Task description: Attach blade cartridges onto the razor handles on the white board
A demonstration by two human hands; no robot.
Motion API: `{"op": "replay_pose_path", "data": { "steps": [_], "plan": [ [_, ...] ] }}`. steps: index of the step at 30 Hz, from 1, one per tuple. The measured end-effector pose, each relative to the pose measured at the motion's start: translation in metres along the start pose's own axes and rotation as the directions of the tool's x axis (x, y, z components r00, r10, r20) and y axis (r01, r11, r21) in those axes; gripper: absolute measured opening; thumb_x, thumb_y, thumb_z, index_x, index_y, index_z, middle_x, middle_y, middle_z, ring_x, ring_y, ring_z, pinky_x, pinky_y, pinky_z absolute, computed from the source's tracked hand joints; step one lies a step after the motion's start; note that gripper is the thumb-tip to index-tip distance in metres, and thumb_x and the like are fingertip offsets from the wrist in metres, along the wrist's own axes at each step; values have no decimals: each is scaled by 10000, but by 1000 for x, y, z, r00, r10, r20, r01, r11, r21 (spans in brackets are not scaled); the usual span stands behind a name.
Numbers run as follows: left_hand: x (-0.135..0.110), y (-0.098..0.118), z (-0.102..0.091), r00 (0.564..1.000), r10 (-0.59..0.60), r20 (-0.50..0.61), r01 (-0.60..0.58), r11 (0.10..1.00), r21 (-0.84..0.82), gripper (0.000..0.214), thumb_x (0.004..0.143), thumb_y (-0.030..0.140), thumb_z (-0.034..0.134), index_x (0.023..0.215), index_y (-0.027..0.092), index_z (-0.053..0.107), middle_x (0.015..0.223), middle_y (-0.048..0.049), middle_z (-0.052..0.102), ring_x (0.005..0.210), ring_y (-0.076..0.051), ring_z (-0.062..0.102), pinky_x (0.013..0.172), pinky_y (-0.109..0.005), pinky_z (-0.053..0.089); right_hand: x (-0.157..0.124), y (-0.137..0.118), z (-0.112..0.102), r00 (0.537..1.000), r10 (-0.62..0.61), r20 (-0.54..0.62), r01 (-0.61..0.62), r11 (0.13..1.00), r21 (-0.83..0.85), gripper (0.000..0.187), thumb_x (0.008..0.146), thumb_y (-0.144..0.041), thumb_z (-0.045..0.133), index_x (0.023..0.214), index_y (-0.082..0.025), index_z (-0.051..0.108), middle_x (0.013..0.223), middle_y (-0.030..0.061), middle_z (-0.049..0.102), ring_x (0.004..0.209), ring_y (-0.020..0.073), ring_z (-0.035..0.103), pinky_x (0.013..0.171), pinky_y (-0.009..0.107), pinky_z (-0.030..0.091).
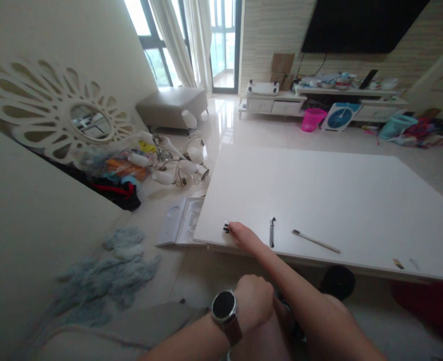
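Observation:
My right hand (243,234) reaches across to the near left corner of a low white table (319,190), fingers pinched on a small black and white object (226,227) at the table's edge. My left hand (253,301), wearing a black round watch (224,306) on a brown strap, is curled into a fist low in front of me, below the table edge; whether anything is inside it stays hidden. On the table lie a small black tool (272,231) and a thin pale stick-like tool (315,241) to the right of my right hand.
A white tray-like packaging piece (182,220) lies on the floor left of the table, with a white lamp fixture (176,160) beyond it. A blue-grey rug (108,271) lies at left. A grey bench (171,103), TV stand (319,98), pink basket (312,119) and fan (340,116) stand farther back.

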State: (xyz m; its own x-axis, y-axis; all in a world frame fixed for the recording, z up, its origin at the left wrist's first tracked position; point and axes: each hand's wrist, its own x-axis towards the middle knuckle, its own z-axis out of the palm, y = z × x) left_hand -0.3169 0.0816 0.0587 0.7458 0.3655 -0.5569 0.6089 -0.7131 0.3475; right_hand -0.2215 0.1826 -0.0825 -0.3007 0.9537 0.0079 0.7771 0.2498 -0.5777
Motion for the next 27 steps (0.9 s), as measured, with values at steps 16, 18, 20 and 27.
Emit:
{"op": "replay_pose_path", "data": {
  "steps": [16, 18, 20, 27],
  "plan": [
    [6, 0, -4, 954, 92, -287, -109, 993, -44, 216, 911, 320, 515, 945, 167, 664, 900, -108, 731, 812, -285, 708, 725, -391, 549, -31, 5, -40, 991, -35, -129, 25, 996, -85, 204, 972, -108, 389, 963, -172, 583, 923, 74, 637, 865, 183, 557, 801, 285, 433],
    [11, 2, -7, 931, 18, -365, -97, 976, -198, 178, 918, 320, 499, 960, 198, 621, 893, -67, 718, 810, -234, 690, 744, -348, 531, -51, 17, -61, 986, -21, -166, 8, 997, -79, 188, 979, -145, 412, 972, -174, 598, 925, 71, 648, 870, 183, 564, 807, 290, 437],
    [17, 2, -10, 916, -73, -394, -121, 887, -445, 146, 918, 281, 480, 981, 203, 587, 874, -39, 702, 790, -178, 669, 735, -291, 516, -74, 29, -82, 975, 19, -221, -29, 999, -42, 163, 963, -162, 467, 1019, -176, 619, 949, 71, 666, 875, 182, 585, 824, 298, 448],
    [41, -2, -11, 892, -386, -236, -225, 75, -972, 196, 862, 182, 544, 1051, 137, 569, 893, -56, 672, 631, -96, 620, 627, -229, 494, -145, 43, -125, 924, -41, -381, 37, 999, -18, 159, 923, -155, 551, 967, -232, 684, 981, 58, 702, 951, 191, 625, 867, 344, 504]
  ]
}}
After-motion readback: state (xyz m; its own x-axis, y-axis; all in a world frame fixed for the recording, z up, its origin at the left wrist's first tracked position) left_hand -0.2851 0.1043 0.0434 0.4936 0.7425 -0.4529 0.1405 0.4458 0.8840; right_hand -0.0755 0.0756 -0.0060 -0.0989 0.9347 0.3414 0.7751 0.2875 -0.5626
